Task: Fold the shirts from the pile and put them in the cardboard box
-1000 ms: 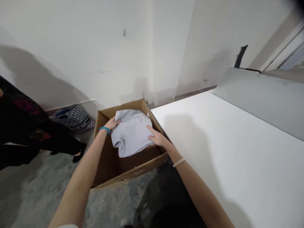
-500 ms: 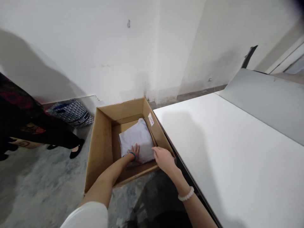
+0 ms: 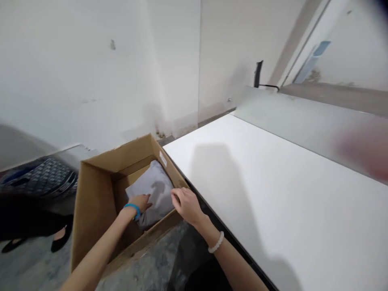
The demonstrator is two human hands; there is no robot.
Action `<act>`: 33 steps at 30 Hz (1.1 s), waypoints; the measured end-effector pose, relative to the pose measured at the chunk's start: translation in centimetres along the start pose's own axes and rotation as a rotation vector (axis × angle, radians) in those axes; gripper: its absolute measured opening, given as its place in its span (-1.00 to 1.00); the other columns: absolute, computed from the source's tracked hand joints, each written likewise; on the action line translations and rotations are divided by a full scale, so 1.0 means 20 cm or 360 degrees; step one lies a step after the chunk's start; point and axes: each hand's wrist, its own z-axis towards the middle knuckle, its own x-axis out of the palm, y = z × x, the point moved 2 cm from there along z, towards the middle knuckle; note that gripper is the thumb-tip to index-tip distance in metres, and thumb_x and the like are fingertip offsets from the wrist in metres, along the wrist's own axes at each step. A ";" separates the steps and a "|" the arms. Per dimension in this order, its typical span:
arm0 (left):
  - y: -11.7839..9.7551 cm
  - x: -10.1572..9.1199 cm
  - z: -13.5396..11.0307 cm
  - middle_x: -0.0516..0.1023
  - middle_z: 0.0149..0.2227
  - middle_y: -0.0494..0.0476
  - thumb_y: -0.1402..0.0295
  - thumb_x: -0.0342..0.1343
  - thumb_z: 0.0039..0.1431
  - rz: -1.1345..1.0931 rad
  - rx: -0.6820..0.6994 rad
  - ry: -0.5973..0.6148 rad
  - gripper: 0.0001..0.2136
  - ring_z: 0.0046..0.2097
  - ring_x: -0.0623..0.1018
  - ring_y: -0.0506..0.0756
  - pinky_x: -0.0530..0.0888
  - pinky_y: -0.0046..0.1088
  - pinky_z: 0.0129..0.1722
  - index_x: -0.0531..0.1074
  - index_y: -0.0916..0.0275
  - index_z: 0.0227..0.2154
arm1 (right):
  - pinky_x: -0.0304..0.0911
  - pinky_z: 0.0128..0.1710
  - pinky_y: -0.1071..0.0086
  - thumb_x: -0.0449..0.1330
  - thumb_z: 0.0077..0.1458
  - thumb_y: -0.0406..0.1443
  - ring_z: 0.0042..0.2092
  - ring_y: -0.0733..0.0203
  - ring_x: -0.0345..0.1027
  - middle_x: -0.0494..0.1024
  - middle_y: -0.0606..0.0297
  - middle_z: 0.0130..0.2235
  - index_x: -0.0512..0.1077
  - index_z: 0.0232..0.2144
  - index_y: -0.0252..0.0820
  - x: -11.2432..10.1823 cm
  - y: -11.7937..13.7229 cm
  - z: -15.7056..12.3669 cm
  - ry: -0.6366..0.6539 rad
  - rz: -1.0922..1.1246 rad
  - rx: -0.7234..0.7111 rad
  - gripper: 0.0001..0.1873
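Observation:
A folded light grey garment (image 3: 153, 190) lies on the bottom of an open cardboard box (image 3: 93, 194) on the floor. My left hand (image 3: 140, 202), with a blue band on the wrist, reaches down into the box and rests on the garment's near edge, fingers stretched forward. Just above the box's right wall hovers my right hand (image 3: 185, 204), a white bead bracelet on its wrist; its fingers are loosely curled and hold nothing.
A white table (image 3: 273, 194) runs along the right of the box, with a grey panel (image 3: 303, 121) behind it. A patterned bag (image 3: 39, 182) lies left of the box. Another person's dark-clad leg and black shoe (image 3: 60, 238) stand at the lower left.
The garment went from held above the box to lying on its bottom. My right hand has let go and lifted to the box's rim. The view has swung right.

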 end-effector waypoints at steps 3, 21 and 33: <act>-0.07 -0.08 -0.09 0.52 -0.10 0.33 0.28 -0.14 0.28 0.0082 0.0039 -0.0193 -0.71 -0.11 0.53 0.24 0.41 -0.19 -0.14 0.36 0.30 -0.07 | 0.25 -0.24 0.37 -0.04 0.24 -0.31 -0.33 0.23 0.37 0.53 0.24 -0.38 0.40 -0.29 -0.18 -0.15 0.05 -0.06 -0.0270 0.0110 0.0078 -0.78; -1.59 0.39 -0.51 0.54 -0.29 0.13 -0.01 -0.07 0.11 -0.0662 0.1605 0.0303 -0.73 -0.24 0.53 0.21 0.47 -0.32 -0.42 0.39 0.03 -0.39 | 0.11 -0.01 0.28 -0.11 0.17 -0.46 -0.07 0.06 0.27 0.51 0.04 -0.09 0.46 -0.14 -0.37 -1.94 -0.08 -2.28 -0.0942 -0.1663 0.2253 -0.63; -1.99 0.64 -0.82 0.52 -0.35 0.09 0.08 -0.11 0.20 -0.0566 0.2051 0.0664 -0.77 -0.37 0.48 0.12 0.43 -0.36 -0.40 0.36 0.05 -0.39 | 0.21 -0.16 0.28 -0.09 0.24 -0.40 -0.12 0.03 0.40 0.52 -0.05 -0.14 0.47 -0.12 -0.34 -2.39 -0.29 -2.47 -0.0418 -0.1716 0.2695 -0.64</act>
